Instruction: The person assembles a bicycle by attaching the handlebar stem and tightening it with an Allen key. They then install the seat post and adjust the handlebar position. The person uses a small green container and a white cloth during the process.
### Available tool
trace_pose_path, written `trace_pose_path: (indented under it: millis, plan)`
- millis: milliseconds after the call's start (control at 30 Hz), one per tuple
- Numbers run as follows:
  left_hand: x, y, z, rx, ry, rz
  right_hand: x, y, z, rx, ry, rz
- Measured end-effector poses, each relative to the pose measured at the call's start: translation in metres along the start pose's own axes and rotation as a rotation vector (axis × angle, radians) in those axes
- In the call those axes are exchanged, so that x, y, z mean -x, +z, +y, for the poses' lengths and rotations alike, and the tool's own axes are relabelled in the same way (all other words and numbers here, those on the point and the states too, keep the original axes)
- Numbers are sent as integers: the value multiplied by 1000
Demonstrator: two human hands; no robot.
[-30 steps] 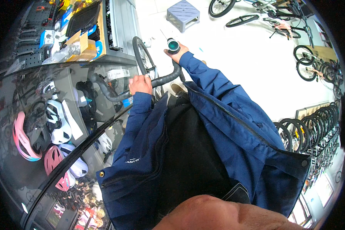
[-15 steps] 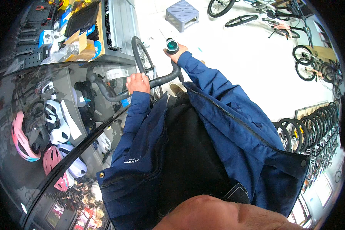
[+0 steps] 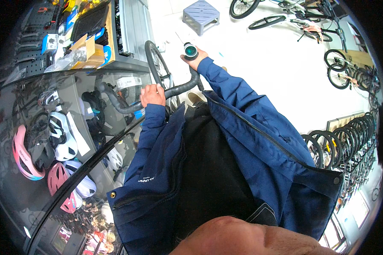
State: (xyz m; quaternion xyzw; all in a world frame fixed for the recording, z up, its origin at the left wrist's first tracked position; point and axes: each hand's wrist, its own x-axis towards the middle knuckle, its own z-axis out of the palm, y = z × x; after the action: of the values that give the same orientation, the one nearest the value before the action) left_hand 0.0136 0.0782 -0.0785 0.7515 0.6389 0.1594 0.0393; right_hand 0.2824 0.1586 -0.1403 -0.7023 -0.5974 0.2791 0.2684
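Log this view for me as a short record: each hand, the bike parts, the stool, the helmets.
Left hand: closed over the black handlebar
Right hand: at a teal-faced cylinder; exact grip hidden
Front wheel: beyond the handlebar
Stool: grey, on the floor, top of view
Helmets: pink and white ones, at left

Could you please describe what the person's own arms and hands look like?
Both arms are covered by the long, navy-blue, creased cloth of a jacket: the left sleeve and the right sleeve each reach about to the wrist. The left hand and right hand are bare, without gloves.
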Motion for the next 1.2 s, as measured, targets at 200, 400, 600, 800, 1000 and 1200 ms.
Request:
trace_pose_path:
  millis: [200,400,600,800,1000,1200]
  plan:
    - [0,0,1,35,5,44,3,-7,-6,24,-61,-18]
    - [-1,-4,1,34,18,31,0,-4,-10,155,-45,-67]
    - [-1,-3,0,40,15,44,-1,2,-5,108,-31,-47]
    - [-1,0,-6,-1,37,36,-3,4,-10,87,29,-71]
    - [-1,-2,-14,6,49,37,4,-11,4,-301,-122,-153]
    - [-3,-9,-21,-44,82,-22,9,-24,71,-584,-22,-402]
